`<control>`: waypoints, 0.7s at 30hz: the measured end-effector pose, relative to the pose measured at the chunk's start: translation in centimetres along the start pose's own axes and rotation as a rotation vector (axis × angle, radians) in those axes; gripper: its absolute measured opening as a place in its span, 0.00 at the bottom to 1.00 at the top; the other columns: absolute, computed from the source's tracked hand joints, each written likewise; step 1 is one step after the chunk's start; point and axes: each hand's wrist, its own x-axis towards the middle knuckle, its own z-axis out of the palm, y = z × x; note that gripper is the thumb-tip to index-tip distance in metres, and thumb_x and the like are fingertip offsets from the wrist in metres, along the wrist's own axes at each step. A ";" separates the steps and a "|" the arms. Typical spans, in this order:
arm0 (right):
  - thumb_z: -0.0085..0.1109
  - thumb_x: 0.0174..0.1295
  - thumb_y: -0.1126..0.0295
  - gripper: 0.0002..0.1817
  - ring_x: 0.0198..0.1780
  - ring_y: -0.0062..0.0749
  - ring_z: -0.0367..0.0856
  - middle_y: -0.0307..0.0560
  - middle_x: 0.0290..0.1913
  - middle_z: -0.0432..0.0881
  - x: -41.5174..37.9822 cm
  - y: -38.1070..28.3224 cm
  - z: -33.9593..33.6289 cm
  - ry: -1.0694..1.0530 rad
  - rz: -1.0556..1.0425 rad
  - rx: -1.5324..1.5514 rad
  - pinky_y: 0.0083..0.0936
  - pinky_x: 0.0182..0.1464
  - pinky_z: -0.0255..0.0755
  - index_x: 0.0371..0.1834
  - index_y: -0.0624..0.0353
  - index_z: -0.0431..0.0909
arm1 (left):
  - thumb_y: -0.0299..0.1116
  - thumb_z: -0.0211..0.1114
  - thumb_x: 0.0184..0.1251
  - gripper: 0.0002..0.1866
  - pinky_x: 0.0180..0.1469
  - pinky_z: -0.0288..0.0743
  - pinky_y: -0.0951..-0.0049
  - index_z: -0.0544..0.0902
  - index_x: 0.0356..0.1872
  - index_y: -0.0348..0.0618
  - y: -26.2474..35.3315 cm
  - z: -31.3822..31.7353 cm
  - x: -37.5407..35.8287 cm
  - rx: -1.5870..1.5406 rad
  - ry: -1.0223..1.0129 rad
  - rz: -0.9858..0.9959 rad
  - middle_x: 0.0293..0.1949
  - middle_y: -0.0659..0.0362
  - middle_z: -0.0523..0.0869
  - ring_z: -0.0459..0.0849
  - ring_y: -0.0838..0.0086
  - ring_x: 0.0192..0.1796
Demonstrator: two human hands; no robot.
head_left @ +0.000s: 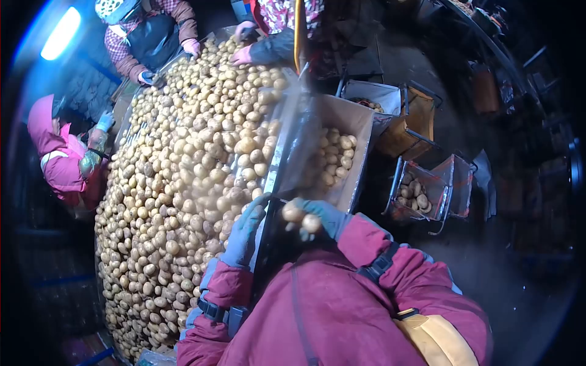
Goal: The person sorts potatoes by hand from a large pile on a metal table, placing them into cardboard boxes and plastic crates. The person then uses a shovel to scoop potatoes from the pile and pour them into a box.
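My right hand (329, 218), in a blue-grey glove, is closed on potatoes (293, 211) in front of my body, just below a box of potatoes. At least two pale potatoes show in its grasp, and the palm side is partly hidden. My left hand (243, 235), gloved alike, lies at the metal edge (276, 177) of the sorting table with its fingers stretched forward. No potato shows in it, though its fingertips are blurred. Left of it spreads a deep layer of loose potatoes (177, 177).
A large box (360, 128) partly filled with potatoes stands against the table's right side. Farther right are framed bags, one holding potatoes (414, 194) and one yellow-brown (408, 125). Co-workers stand at the far end and left side, including a person in a pink hood (46, 125).
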 end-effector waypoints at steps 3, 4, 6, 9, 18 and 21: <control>0.54 0.76 0.47 0.31 0.26 0.36 0.86 0.58 0.51 0.87 -3.8 0.9 -3.7 0.083 -0.171 0.028 0.27 0.28 0.82 0.70 0.60 0.72 | 0.51 0.51 0.82 0.33 0.77 0.63 0.62 0.69 0.75 0.35 -2.3 -0.7 0.7 -0.068 -0.048 -0.023 0.72 0.52 0.75 0.72 0.65 0.74; 0.53 0.77 0.49 0.30 0.28 0.39 0.87 0.60 0.52 0.86 -4.2 1.7 -5.6 0.118 -0.196 0.108 0.30 0.29 0.83 0.71 0.60 0.71 | 0.51 0.51 0.82 0.33 0.77 0.65 0.62 0.69 0.75 0.35 -2.8 -0.9 0.7 -0.082 -0.059 -0.023 0.72 0.52 0.75 0.74 0.64 0.73; 0.51 0.78 0.52 0.28 0.33 0.43 0.90 0.62 0.57 0.85 -4.9 3.0 -8.9 0.084 -0.214 0.429 0.36 0.34 0.86 0.72 0.61 0.70 | 0.51 0.50 0.82 0.32 0.74 0.70 0.62 0.71 0.74 0.36 -3.2 -0.5 0.4 -0.106 -0.055 -0.015 0.69 0.53 0.79 0.79 0.64 0.69; 0.60 0.75 0.60 0.24 0.35 0.42 0.90 0.55 0.56 0.85 -5.6 4.5 -11.0 0.358 -0.399 0.385 0.36 0.34 0.87 0.67 0.60 0.75 | 0.52 0.48 0.84 0.32 0.73 0.71 0.63 0.74 0.72 0.35 -3.7 0.1 0.3 -0.088 0.066 -0.197 0.67 0.53 0.81 0.80 0.64 0.68; 0.66 0.72 0.62 0.16 0.37 0.36 0.89 0.45 0.46 0.86 -1.6 -0.3 -14.3 0.474 -0.667 0.401 0.33 0.32 0.88 0.58 0.55 0.81 | 0.28 0.59 0.78 0.17 0.55 0.83 0.70 0.82 0.62 0.37 -4.1 1.1 0.7 0.443 0.051 0.098 0.53 0.53 0.89 0.88 0.70 0.54; 0.65 0.72 0.61 0.19 0.32 0.33 0.87 0.43 0.44 0.86 1.5 -2.2 -17.3 0.500 -0.717 0.322 0.28 0.31 0.86 0.61 0.56 0.80 | 0.31 0.56 0.80 0.20 0.58 0.81 0.73 0.80 0.67 0.39 -5.8 -1.3 -0.6 -0.001 0.082 0.009 0.59 0.57 0.86 0.86 0.73 0.55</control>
